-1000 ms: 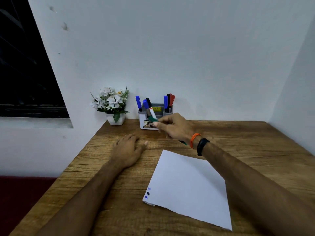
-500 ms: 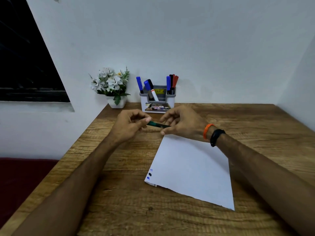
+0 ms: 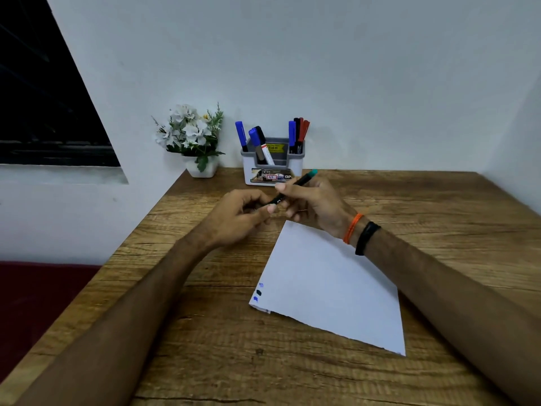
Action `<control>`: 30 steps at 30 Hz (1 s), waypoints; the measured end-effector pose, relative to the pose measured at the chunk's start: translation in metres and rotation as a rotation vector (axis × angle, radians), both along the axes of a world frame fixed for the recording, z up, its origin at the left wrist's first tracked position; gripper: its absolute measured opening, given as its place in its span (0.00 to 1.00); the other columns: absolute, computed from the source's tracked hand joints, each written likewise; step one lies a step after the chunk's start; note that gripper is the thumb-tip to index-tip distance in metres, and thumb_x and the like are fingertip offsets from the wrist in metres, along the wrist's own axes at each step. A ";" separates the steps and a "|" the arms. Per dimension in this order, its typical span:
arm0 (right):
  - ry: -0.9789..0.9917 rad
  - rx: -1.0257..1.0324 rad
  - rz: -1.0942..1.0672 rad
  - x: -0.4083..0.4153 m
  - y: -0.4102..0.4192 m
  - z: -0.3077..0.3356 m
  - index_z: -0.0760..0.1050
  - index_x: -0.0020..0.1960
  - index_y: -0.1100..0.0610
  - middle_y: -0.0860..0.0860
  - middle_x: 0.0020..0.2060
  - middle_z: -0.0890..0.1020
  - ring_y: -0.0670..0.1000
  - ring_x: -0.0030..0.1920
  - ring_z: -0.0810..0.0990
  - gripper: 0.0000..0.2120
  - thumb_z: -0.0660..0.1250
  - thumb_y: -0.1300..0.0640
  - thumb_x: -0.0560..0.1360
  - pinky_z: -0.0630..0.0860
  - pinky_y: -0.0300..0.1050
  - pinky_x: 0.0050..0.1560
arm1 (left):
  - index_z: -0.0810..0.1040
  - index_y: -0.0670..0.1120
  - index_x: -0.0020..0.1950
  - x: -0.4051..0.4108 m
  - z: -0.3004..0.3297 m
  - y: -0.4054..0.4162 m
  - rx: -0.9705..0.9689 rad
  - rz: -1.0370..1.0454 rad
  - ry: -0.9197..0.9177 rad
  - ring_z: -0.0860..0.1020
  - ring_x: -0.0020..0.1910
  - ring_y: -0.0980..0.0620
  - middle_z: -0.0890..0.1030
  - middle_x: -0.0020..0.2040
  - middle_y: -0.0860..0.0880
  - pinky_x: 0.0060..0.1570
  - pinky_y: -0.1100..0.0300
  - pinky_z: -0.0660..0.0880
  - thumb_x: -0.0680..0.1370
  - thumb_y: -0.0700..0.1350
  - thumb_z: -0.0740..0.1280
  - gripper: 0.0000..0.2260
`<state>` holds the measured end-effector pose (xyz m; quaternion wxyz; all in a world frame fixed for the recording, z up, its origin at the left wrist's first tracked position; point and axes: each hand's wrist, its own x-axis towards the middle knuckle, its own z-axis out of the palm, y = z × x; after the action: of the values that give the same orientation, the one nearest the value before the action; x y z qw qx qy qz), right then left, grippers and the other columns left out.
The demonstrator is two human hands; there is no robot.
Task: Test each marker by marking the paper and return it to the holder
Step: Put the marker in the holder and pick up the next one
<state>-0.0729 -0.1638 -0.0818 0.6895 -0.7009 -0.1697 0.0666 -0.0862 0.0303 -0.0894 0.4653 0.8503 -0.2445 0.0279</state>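
Observation:
A slim dark marker with a green end (image 3: 295,186) slants between my two hands above the table, green end up and to the right. My right hand (image 3: 313,205) grips its barrel. My left hand (image 3: 244,216) pinches its lower end between thumb and fingers; that end is hidden. The white paper (image 3: 330,285) lies on the table below my right wrist, with three small marks near its left corner. The grey and white holder (image 3: 273,164) stands by the wall behind my hands, with several blue, black and red markers in it.
A small white pot of white flowers (image 3: 193,139) stands left of the holder by the wall. The wooden table (image 3: 439,206) ends at a left edge with a dark red surface below. A dark window fills the upper left.
My right hand took the green-ended marker from the holder and brought it toward me. My left hand rose off the table and took hold of its lower end. The marker has tilted, green end up.

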 end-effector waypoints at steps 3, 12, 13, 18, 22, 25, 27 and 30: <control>-0.014 -0.054 0.018 -0.003 0.004 0.000 0.79 0.38 0.58 0.54 0.31 0.81 0.49 0.27 0.77 0.10 0.71 0.53 0.76 0.72 0.38 0.27 | 0.78 0.45 0.47 -0.003 -0.002 -0.001 -0.005 -0.052 0.030 0.78 0.35 0.48 0.80 0.37 0.45 0.37 0.50 0.78 0.79 0.49 0.65 0.08; -0.055 -0.121 0.062 -0.007 0.007 -0.002 0.77 0.39 0.59 0.54 0.31 0.79 0.49 0.28 0.77 0.08 0.70 0.59 0.76 0.73 0.39 0.28 | 0.77 0.46 0.47 -0.008 0.001 -0.005 0.136 -0.061 -0.057 0.76 0.29 0.60 0.77 0.31 0.54 0.32 0.65 0.72 0.82 0.44 0.61 0.07; -0.058 -0.117 0.063 -0.007 0.007 -0.003 0.77 0.39 0.59 0.54 0.31 0.79 0.49 0.27 0.76 0.09 0.70 0.58 0.76 0.72 0.39 0.28 | 0.78 0.45 0.48 -0.008 0.002 -0.005 0.140 -0.064 -0.050 0.76 0.29 0.59 0.78 0.32 0.53 0.32 0.65 0.73 0.82 0.43 0.61 0.07; -0.032 -0.046 0.101 -0.004 0.006 -0.006 0.77 0.35 0.57 0.51 0.27 0.78 0.49 0.26 0.73 0.12 0.70 0.58 0.77 0.70 0.39 0.27 | 0.80 0.48 0.51 -0.006 0.001 -0.006 0.170 -0.039 -0.117 0.77 0.36 0.53 0.81 0.41 0.48 0.35 0.55 0.74 0.81 0.47 0.61 0.09; -0.004 0.030 0.139 -0.004 0.007 -0.006 0.73 0.34 0.58 0.51 0.26 0.77 0.47 0.24 0.73 0.14 0.66 0.62 0.78 0.69 0.37 0.25 | 0.77 0.54 0.44 -0.008 0.002 -0.006 0.130 -0.047 -0.130 0.75 0.34 0.49 0.79 0.37 0.49 0.35 0.53 0.73 0.81 0.47 0.60 0.09; 0.012 0.063 0.160 -0.004 0.007 -0.005 0.72 0.34 0.59 0.51 0.26 0.76 0.46 0.23 0.72 0.14 0.65 0.64 0.78 0.69 0.37 0.25 | 0.78 0.50 0.46 -0.007 0.003 -0.007 0.120 -0.053 -0.136 0.75 0.32 0.53 0.80 0.37 0.48 0.32 0.57 0.72 0.81 0.46 0.61 0.08; 0.016 0.087 0.155 -0.003 0.006 -0.004 0.71 0.34 0.60 0.52 0.26 0.75 0.46 0.23 0.72 0.14 0.65 0.65 0.78 0.69 0.37 0.25 | 0.79 0.46 0.47 -0.005 0.004 -0.008 0.129 -0.046 -0.147 0.76 0.33 0.59 0.81 0.38 0.50 0.33 0.62 0.71 0.81 0.49 0.61 0.10; -0.001 0.084 0.154 -0.002 0.003 -0.002 0.72 0.34 0.59 0.53 0.27 0.74 0.46 0.23 0.71 0.14 0.66 0.65 0.78 0.69 0.37 0.25 | 0.81 0.45 0.49 -0.005 0.004 -0.007 0.114 -0.037 -0.142 0.79 0.39 0.60 0.82 0.41 0.54 0.36 0.61 0.74 0.79 0.55 0.61 0.15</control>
<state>-0.0746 -0.1613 -0.0836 0.7110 -0.6565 -0.2260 0.1119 -0.0915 0.0229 -0.0854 0.3978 0.8666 -0.2940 0.0656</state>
